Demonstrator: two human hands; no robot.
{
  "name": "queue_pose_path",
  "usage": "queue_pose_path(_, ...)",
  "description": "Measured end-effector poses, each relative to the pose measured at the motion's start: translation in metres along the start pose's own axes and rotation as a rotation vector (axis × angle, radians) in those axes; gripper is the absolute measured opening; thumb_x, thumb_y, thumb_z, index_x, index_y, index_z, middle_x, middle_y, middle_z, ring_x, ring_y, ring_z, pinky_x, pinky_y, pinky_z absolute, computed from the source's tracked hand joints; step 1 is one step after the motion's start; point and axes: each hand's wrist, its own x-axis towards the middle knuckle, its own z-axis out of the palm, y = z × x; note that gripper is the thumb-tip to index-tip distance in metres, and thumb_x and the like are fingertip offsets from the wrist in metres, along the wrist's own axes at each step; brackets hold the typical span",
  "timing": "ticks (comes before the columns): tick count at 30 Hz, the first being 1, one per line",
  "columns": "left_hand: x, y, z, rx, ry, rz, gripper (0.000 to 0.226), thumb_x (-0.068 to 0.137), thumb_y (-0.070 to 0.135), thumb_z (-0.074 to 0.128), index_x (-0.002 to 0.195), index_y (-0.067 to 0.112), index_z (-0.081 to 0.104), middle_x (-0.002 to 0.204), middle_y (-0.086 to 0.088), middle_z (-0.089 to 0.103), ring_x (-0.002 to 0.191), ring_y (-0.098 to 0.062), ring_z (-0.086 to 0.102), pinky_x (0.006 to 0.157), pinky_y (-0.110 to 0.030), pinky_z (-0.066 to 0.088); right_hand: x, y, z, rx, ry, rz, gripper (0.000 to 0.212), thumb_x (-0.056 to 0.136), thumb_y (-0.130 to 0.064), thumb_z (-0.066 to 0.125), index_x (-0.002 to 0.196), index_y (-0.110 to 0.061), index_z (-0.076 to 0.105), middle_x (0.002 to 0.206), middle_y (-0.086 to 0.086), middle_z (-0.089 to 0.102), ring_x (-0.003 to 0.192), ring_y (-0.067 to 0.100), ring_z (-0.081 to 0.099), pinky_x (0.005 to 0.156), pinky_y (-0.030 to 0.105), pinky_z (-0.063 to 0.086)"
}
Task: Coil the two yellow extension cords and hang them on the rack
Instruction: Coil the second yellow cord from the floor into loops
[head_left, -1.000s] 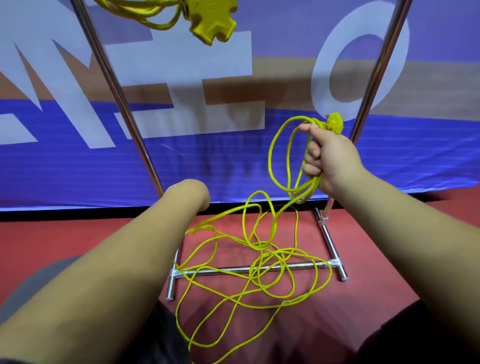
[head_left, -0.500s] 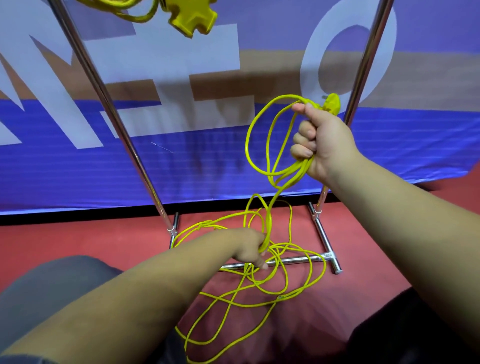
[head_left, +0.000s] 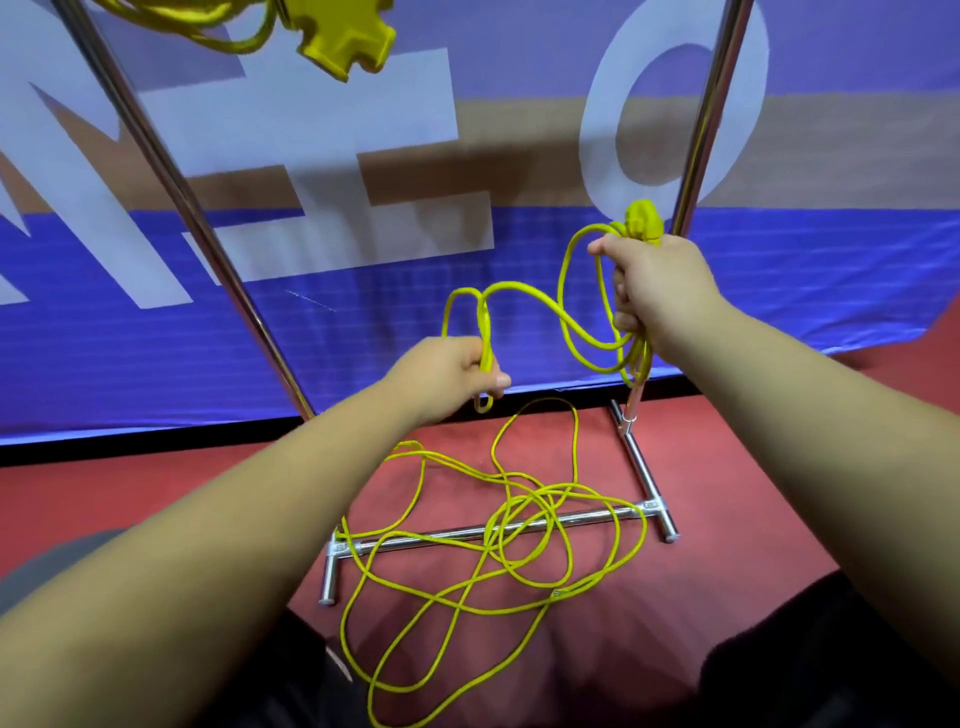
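**Two hands on the cord, most of it still on the floor**

The right hand (head_left: 657, 291) was up high beside the rack's right upright (head_left: 709, 114), and its fingers were wrapped tight around a bunch of loops of the yellow extension cord (head_left: 524, 525). The cord's plug (head_left: 643, 222) poked out above the fist, and the gathered loops hung down below it, just in front of the pole.

Over on the other side, the left hand (head_left: 447, 371) sat lower and nearer the middle, fist closed on a doubled stretch of the same cord. From that grip a tall narrow loop rose, arched across and ran into the bundle in the right hand. A short bend of cord showed beneath the left fist.

Down below, the rest lay in a loose tangle on the red floor (head_left: 156, 499), draped across the rack's bottom crossbar (head_left: 431, 535) and spilling toward the person's legs at the lower edge.

And up top, the second yellow cord (head_left: 208, 23) was at the top edge of view, between the two uprights, its chunky multi-outlet end (head_left: 345, 44) dangling just right of the left upright (head_left: 171, 171). Behind it all stood a blue banner (head_left: 779, 280) with big white letters.
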Motion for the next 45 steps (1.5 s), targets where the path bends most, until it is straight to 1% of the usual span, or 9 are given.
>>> queue_pose_path(6, -0.009, 0.033, -0.039, -0.449, 0.043, -0.044, 0.027, 0.103, 0.027, 0.063, 0.107, 0.001, 0.061, 0.087, -0.011, 0.076, 0.081, -0.038, 0.077, 0.074, -0.049, 0.062, 0.002, 0.018, 0.01, 0.11, -0.005, 0.091, 0.015, 0.102, -0.026, 0.066, 0.094, -0.015, 0.063, 0.06, 0.001, 0.045, 0.041, 0.014, 0.035, 0.045, 0.025, 0.039)
queue_pose_path(10, -0.013, 0.044, -0.061, -0.565, 0.128, -0.051, 0.029, 0.105, 0.035, 0.058, 0.108, 0.006, 0.056, 0.085, -0.016, 0.061, 0.074, -0.029, 0.077, 0.068, -0.05, 0.065, -0.007, 0.031, 0.026, 0.197, -0.114, 0.144, 0.013, 0.102, -0.024, 0.07, 0.098, -0.016, 0.061, 0.061, 0.0, 0.043, 0.041, 0.011, 0.033, 0.043, 0.023, 0.038)
queue_pose_path(15, -0.019, 0.054, -0.075, -0.748, 0.156, -0.082, 0.025, 0.103, 0.039, 0.06, 0.112, 0.016, 0.061, 0.096, -0.01, 0.053, 0.071, -0.019, 0.07, 0.066, -0.049, 0.064, -0.027, 0.044, 0.048, -0.029, -0.259, 0.152, 0.013, 0.1, -0.025, 0.072, 0.098, -0.014, 0.067, 0.075, 0.006, 0.061, 0.038, 0.014, 0.043, 0.048, 0.029, 0.039)
queue_pose_path(23, -0.023, 0.056, -0.091, -1.065, 0.018, -0.259, 0.015, 0.1, 0.018, 0.067, 0.093, 0.011, 0.055, 0.093, -0.015, 0.059, 0.089, -0.033, 0.068, 0.07, -0.05, 0.064, -0.06, 0.057, 0.07, 0.052, -0.381, 0.279, 0.028, 0.104, -0.031, 0.064, 0.113, -0.007, 0.074, 0.094, 0.019, 0.067, 0.039, 0.012, 0.029, 0.041, 0.025, 0.033)
queue_pose_path(26, -0.024, 0.048, -0.096, -0.98, 0.089, -0.283, 0.016, 0.101, 0.021, 0.066, 0.098, 0.007, 0.06, 0.096, -0.016, 0.068, 0.087, -0.032, 0.076, 0.073, -0.047, 0.065, -0.066, 0.049, 0.067, 0.059, -0.514, 0.278, 0.037, 0.104, -0.043, 0.064, 0.107, -0.008, 0.076, 0.103, 0.014, 0.08, 0.043, 0.012, 0.024, 0.042, 0.025, 0.031)
queue_pose_path(30, -0.028, 0.045, -0.094, -0.692, 0.137, -0.251, 0.021, 0.099, 0.024, 0.07, 0.089, 0.011, 0.058, 0.079, -0.013, 0.062, 0.063, -0.023, 0.069, 0.06, -0.039, 0.064, -0.072, 0.049, 0.069, -0.13, -0.616, 0.18, 0.021, 0.093, -0.038, 0.081, 0.083, -0.022, 0.073, 0.064, -0.004, 0.058, 0.051, 0.016, 0.023, 0.047, 0.027, 0.03)
queue_pose_path(35, -0.033, 0.039, -0.103, -0.406, 0.145, -0.189, 0.025, 0.098, 0.03, 0.071, 0.094, 0.008, 0.061, 0.069, -0.013, 0.057, 0.052, -0.019, 0.056, 0.06, -0.048, 0.065, -0.065, 0.056, 0.075, -0.158, -0.5, 0.15, 0.029, 0.088, -0.046, 0.084, 0.083, -0.021, 0.071, 0.072, 0.006, 0.047, 0.046, 0.017, 0.032, 0.047, 0.03, 0.033)
queue_pose_path(41, -0.039, 0.028, -0.104, -0.599, -0.011, -0.171, 0.03, 0.093, 0.03, 0.077, 0.106, 0.004, 0.07, 0.1, -0.02, 0.073, 0.099, -0.036, 0.076, 0.096, -0.054, 0.059, -0.063, 0.058, 0.077, -0.006, -0.543, 0.199, 0.037, 0.103, -0.029, 0.067, 0.11, 0.007, 0.069, 0.08, 0.011, 0.052, 0.044, 0.013, 0.026, 0.044, 0.027, 0.029)
queue_pose_path(45, -0.042, 0.02, -0.092, -0.548, -0.239, -0.265, 0.027, 0.097, 0.041, 0.069, 0.099, 0.015, 0.075, 0.123, -0.019, 0.072, 0.113, -0.039, 0.071, 0.105, -0.056, 0.052, -0.064, 0.052, 0.077, 0.09, -0.546, 0.242, 0.015, 0.099, -0.021, 0.07, 0.097, -0.01, 0.081, 0.085, 0.01, 0.059, 0.048, 0.011, 0.023, 0.047, 0.027, 0.022)
